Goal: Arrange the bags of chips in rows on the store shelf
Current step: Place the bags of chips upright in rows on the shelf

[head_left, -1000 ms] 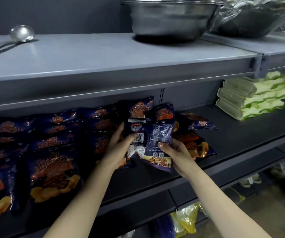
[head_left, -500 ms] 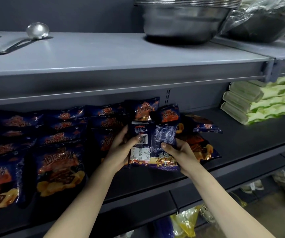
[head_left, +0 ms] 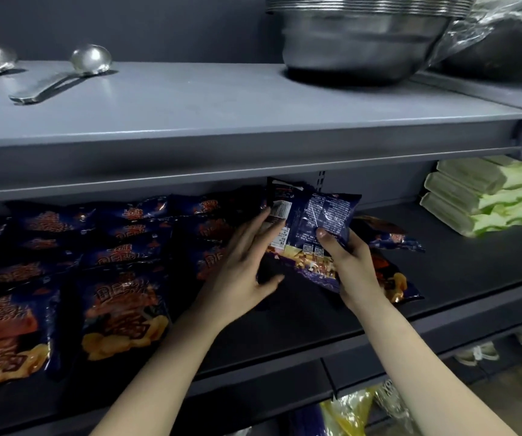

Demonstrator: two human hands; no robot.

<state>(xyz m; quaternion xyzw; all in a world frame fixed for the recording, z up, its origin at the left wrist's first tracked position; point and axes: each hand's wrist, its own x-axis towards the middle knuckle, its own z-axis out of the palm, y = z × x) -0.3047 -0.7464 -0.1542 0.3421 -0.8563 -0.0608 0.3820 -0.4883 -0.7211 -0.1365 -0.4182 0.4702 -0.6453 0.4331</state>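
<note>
The bag of chips [head_left: 322,225] that my right hand [head_left: 352,269] grips is thin plastic film, glossy and crinkled, with white glints along its creases. The bags lying in rows [head_left: 121,297] on the lower shelf [head_left: 473,275] have the same slick printed film, shining where light reaches them. That lower shelf is dark, matt and smooth. The upper shelf [head_left: 221,114] looks like grey painted metal, smooth with a soft sheen. On it the 2 ladles [head_left: 91,59] are polished metal, mirror-bright, and the stacked bowls [head_left: 363,42] are steel with a duller, brushed shine. Clear, wrinkled plastic wrap [head_left: 489,23] glistens beside them. The green-and-white packs [head_left: 480,196] look matt and soft.
</note>
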